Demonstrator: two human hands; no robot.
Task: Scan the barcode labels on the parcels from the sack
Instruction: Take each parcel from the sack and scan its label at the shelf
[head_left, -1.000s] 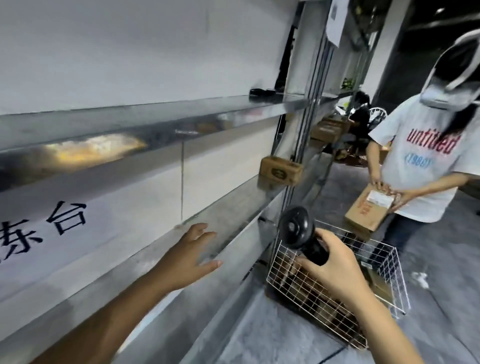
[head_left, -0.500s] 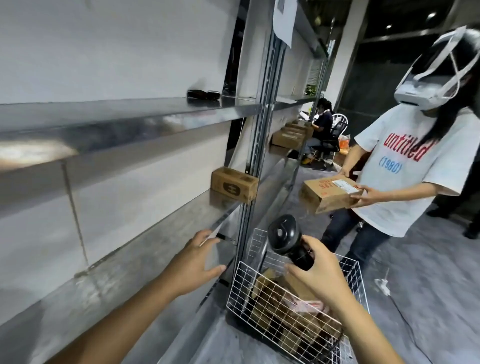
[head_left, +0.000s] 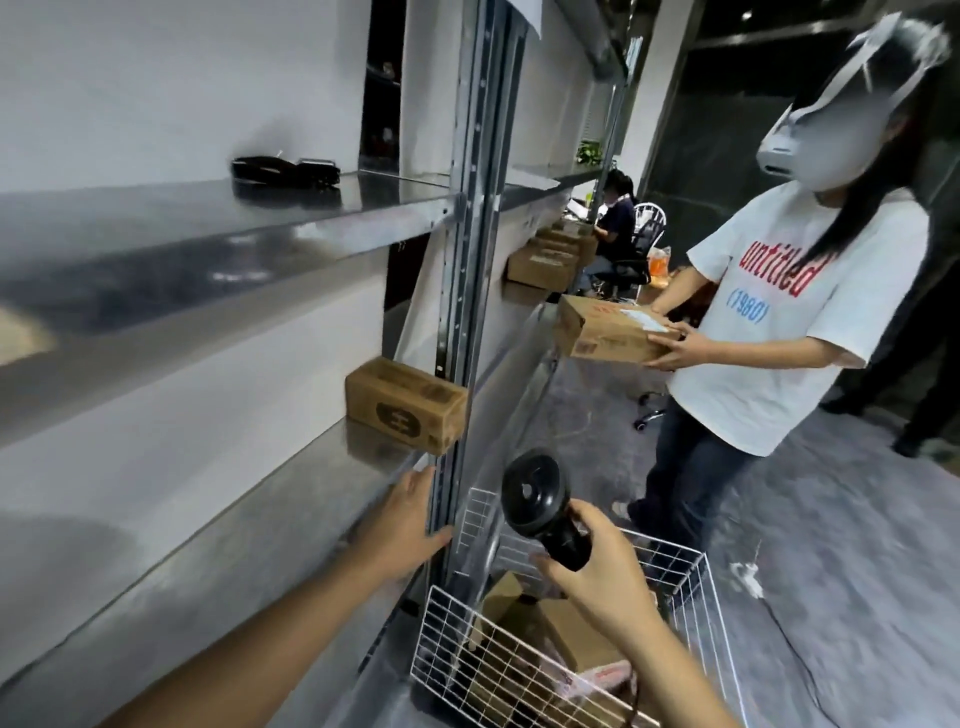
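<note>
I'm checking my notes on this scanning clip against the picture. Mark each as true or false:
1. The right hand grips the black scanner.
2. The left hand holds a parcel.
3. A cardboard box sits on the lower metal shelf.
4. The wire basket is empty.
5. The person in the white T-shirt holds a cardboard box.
1. True: the right hand grips the black scanner.
2. False: the left hand is open and holds nothing.
3. True: a cardboard box sits on the lower metal shelf.
4. False: the wire basket holds cardboard parcels.
5. True: both of that person's hands hold a box with a label.
</note>
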